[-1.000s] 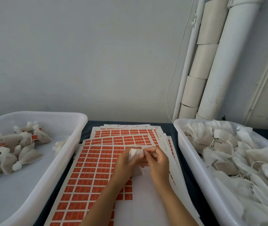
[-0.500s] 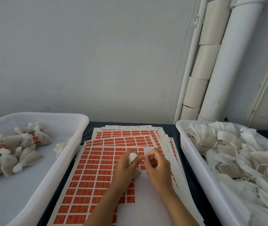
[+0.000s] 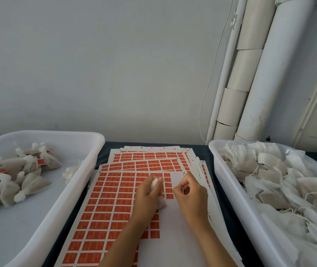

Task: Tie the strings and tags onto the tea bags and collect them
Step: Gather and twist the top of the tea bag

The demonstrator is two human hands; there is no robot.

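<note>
The two tubs (image 3: 88, 170) are made of smooth, slightly shiny white plastic. The tea bags (image 3: 269, 170) are made of soft, matt cloth-like mesh. The tag sheets (image 3: 115, 199) are made of flat paper, printed orange.

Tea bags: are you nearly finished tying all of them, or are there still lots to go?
Not nearly. Done: a small pile of tied tea bags with orange tags lies in the left tub. In hand: the left hand grips one tea bag while the right hand pinches its string. Left: the right tub holds a big heap of untied bags, and many orange tags remain on the sheets.
</note>
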